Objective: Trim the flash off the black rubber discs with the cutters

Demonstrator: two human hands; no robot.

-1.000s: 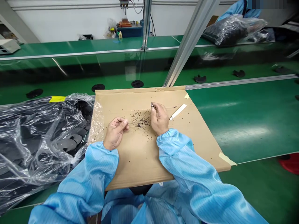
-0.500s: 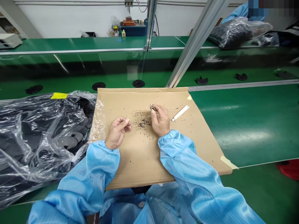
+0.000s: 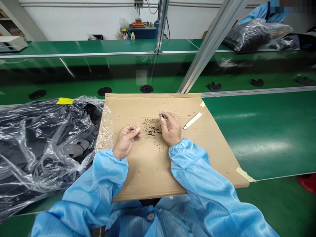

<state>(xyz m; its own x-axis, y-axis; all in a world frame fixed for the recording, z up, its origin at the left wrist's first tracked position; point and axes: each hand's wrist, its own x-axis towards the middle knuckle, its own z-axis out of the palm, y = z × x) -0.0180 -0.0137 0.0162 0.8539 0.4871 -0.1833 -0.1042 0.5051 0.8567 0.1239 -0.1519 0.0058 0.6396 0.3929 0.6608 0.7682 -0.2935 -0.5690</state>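
My right hand [image 3: 171,128] is closed round a small shiny metal tool [image 3: 161,115] that looks like nail clippers; only its tip shows past my fingertips. To the left, my left hand [image 3: 127,140] is held in a pinch, thumb against forefinger, and whatever lies between them is too small to make out. Both hands are over a brown cardboard sheet [image 3: 153,174]. Between them, many tiny black bits [image 3: 153,131] lie scattered on the cardboard. A white utility knife [image 3: 193,120] rests just right of my right hand.
A clear plastic bag [image 3: 49,141] of flat black discs lies at the left. Dark pieces [image 3: 146,89] sit in a row on the green belt [image 3: 123,87] behind the cardboard. A metal post [image 3: 209,49] slants up at the right. Someone in a blue sleeve [image 3: 256,14] is at the far right.
The whole view has shifted slightly, so everything appears a little further right. Both hands keep nearly the same pose over the cardboard.
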